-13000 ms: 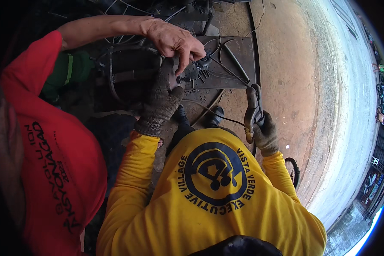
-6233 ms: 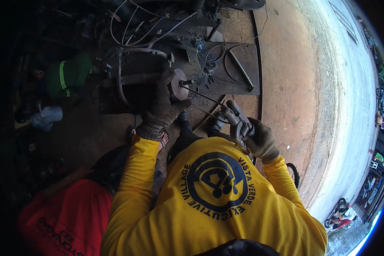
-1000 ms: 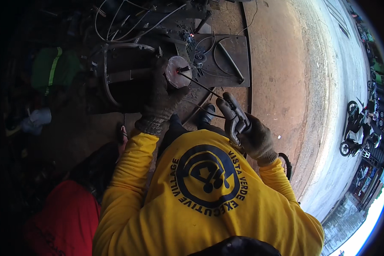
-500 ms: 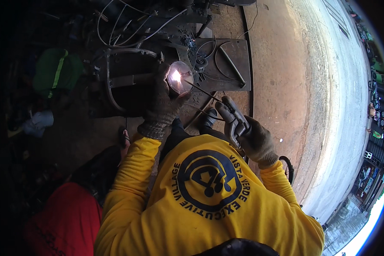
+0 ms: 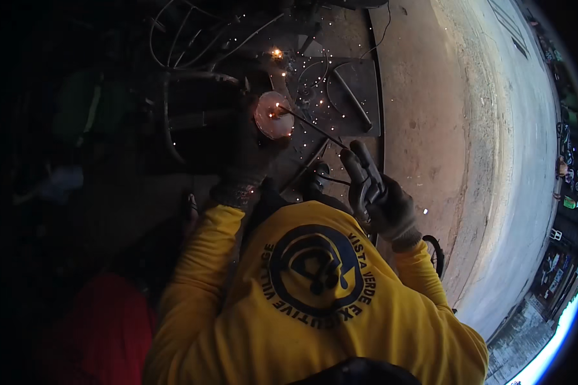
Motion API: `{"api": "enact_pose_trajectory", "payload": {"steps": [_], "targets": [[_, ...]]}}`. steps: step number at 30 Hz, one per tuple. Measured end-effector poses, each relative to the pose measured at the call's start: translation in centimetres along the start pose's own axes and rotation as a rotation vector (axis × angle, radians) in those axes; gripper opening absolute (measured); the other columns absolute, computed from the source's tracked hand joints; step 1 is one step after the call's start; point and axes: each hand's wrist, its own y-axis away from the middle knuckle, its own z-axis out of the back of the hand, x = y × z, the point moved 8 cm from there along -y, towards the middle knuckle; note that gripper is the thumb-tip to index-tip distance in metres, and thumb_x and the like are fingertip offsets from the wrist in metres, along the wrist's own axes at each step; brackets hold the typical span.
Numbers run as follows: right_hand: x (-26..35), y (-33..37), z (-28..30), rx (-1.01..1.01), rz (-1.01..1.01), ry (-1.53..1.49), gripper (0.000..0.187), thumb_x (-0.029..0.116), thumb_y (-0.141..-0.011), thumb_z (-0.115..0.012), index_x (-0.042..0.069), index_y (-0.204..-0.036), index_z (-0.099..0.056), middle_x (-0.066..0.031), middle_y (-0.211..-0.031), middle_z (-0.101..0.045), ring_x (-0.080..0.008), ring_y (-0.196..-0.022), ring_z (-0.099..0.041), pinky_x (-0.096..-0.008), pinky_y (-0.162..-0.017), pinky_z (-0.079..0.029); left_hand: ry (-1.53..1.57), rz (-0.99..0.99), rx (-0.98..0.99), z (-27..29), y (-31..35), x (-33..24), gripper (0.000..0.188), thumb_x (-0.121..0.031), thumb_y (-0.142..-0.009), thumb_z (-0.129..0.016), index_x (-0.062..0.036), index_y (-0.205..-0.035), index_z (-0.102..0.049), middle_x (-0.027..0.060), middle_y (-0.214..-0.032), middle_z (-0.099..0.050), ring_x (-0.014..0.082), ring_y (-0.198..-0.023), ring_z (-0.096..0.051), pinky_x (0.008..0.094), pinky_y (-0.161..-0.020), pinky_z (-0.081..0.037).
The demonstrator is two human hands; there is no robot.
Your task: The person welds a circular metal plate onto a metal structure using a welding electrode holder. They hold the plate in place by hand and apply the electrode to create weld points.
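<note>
My gloved left hand (image 5: 247,154), dark and partly lost in shadow, is closed on the side of a round metal piece (image 5: 273,126) whose flat face is lit. My gloved right hand (image 5: 393,210) grips a welding electrode holder (image 5: 366,181). From its jaw a thin welding rod (image 5: 315,129) runs up and left, its tip at the metal face. Small orange glowing spots show around the tip, and sparks scatter above and to the right.
Beyond the hands lies a dark metal plate (image 5: 359,83) with a metal tube (image 5: 352,99) on it. Curved bars and wires stand at upper left. Someone in red (image 5: 112,327) is at lower left. A paved road runs along the right.
The bright white arc has given way to orange spots and flying sparks, and the picture is darker. My right hand and the holder have shifted slightly right.
</note>
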Motion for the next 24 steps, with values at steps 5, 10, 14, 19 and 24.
{"api": "enact_pose_trajectory", "payload": {"steps": [5,10,14,19,24], "targets": [[0.1,0.1,-0.4,0.048,-0.017,0.034,0.056,0.024,-0.082,-0.078,0.002,-0.13,-0.059,-0.0199,-0.107,-0.072,-0.0327,-0.098,-0.073,-0.038,-0.086,-0.057,0.013,-0.024,0.024,0.2,-0.5,-1.0,0.095,-0.02,-0.078,-0.087,-0.0028,-0.152,-0.031,0.0188,-0.144,-0.047,0.0309,-0.135,-0.046,0.0425,-0.113,-0.038],[0.5,-0.2,-0.8,0.068,-0.038,0.101,0.056,0.025,-0.081,-0.078,0.003,-0.129,-0.06,-0.0197,-0.107,-0.072,-0.0353,-0.098,-0.072,-0.039,-0.085,-0.057,-0.195,-0.106,0.011,0.6,-0.4,-1.5,0.096,-0.025,-0.077,-0.088,-0.0017,-0.151,-0.031,0.0202,-0.145,-0.047,0.0333,-0.135,-0.047,0.0439,-0.114,-0.037],[0.4,-0.2,-1.0,0.075,-0.053,0.086,0.055,0.025,-0.08,-0.078,0.004,-0.128,-0.061,-0.0198,-0.106,-0.072,-0.036,-0.098,-0.072,-0.0392,-0.085,-0.057,-0.183,-0.12,0.012,0.6,-0.2,-1.3,0.095,-0.03,-0.08,-0.087,0.0013,-0.15,-0.031,0.0203,-0.145,-0.045,0.0325,-0.135,-0.046,0.0441,-0.114,-0.036],[0.6,-0.4,-1.1,0.071,-0.076,0.075,0.054,0.024,-0.08,-0.078,0.004,-0.127,-0.062,-0.0194,-0.106,-0.072,-0.0352,-0.097,-0.072,-0.0389,-0.085,-0.057,-0.22,-0.124,0.004,0.7,-0.1,-1.5,0.095,-0.028,-0.08,-0.087,0.0016,-0.15,-0.03,0.0208,-0.146,-0.044,0.0333,-0.135,-0.046,0.0447,-0.114,-0.036],[0.7,-0.5,-1.2,0.07,-0.071,0.083,0.055,0.024,-0.079,-0.08,0.004,-0.127,-0.062,-0.0192,-0.105,-0.072,-0.0346,-0.097,-0.072,-0.0385,-0.085,-0.057,-0.257,-0.082,0.012,0.8,0.0,-1.5,0.094,-0.025,-0.079,-0.087,0.0018,-0.149,-0.031,0.0209,-0.145,-0.045,0.0333,-0.135,-0.046,0.0442,-0.113,-0.038]]}}
